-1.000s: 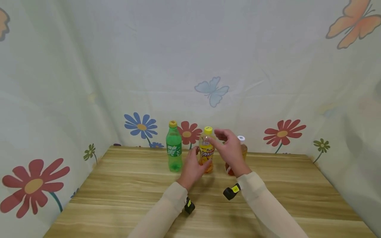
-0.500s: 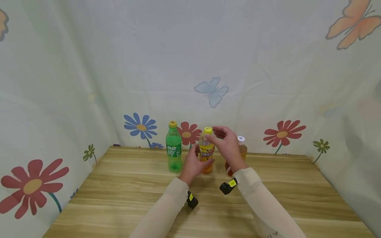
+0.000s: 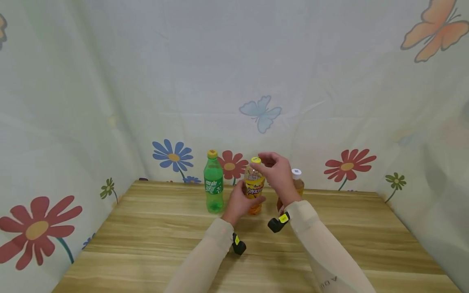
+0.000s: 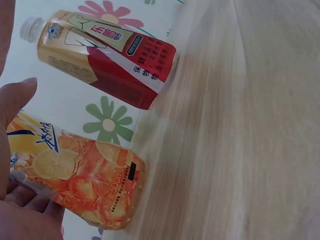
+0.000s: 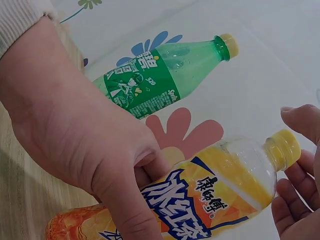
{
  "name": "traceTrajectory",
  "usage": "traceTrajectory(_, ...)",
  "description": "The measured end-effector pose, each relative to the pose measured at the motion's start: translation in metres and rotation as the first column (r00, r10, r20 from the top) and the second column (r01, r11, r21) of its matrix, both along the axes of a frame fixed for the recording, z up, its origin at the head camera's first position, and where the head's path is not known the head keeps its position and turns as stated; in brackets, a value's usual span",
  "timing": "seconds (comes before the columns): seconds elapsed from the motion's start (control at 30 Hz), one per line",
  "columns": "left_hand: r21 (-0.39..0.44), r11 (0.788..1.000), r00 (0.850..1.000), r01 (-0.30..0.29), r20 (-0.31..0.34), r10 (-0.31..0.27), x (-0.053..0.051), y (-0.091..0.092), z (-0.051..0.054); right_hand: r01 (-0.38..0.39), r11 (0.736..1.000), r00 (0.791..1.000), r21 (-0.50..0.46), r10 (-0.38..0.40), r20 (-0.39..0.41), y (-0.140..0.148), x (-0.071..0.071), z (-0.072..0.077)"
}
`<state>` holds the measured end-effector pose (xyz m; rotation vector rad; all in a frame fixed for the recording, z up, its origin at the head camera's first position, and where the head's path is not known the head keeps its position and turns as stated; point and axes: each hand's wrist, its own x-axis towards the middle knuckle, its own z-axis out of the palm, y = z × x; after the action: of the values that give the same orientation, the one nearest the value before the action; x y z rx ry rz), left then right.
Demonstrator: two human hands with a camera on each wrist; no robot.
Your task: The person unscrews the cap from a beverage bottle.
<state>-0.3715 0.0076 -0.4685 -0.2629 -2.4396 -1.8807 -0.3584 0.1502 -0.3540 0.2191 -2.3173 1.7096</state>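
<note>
An iced tea bottle (image 3: pixel 254 187) with a yellow-orange label stands upright on the table. My left hand (image 3: pixel 238 204) holds it around the lower body, thumb in front and fingers behind, as the right wrist view also shows. My right hand (image 5: pixel 300 195) hovers around the bottle's yellow cap (image 5: pixel 284 149). Its thumb (image 5: pixel 302 120) stays apart from the cap, while its bent fingers lie close beside the neck; contact is hard to tell. In the left wrist view, the bottle's lower part (image 4: pixel 90 180) shows an ice and lemon print.
Left of the iced tea, a green Sprite bottle (image 3: pixel 214 187) with a yellow cap stands upright. Behind my right hand is a white-capped bottle (image 4: pixel 107 55) with a red and gold label. A flower-printed curtain (image 3: pixel 311 122) surrounds the wooden table (image 3: pixel 165 236).
My right hand has moved left and slightly up, closer to the yellow cap. My left hand has shifted slightly right around the bottle. The bottles stay in place.
</note>
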Motion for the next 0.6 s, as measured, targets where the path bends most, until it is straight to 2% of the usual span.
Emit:
traceTrajectory(0.17,0.009,1.000,1.000,0.014,0.021,-0.015,-0.0008,-0.0007,0.0000,-0.006,1.000,1.000,0.002,0.006,0.011,-0.0024,-0.0010,0.0015)
traceTrajectory(0.4,0.025,0.999,1.000,0.030,0.002,-0.030,-0.0043,-0.0004,-0.0019,-0.020,1.000,1.000,-0.013,0.020,0.021,-0.0032,-0.0044,-0.0018)
traceTrajectory(0.6,0.037,0.999,0.999,0.039,0.010,-0.040,-0.0023,0.0004,0.0042,-0.021,1.000,0.999,-0.019,0.021,0.024,-0.0052,-0.0059,-0.0018)
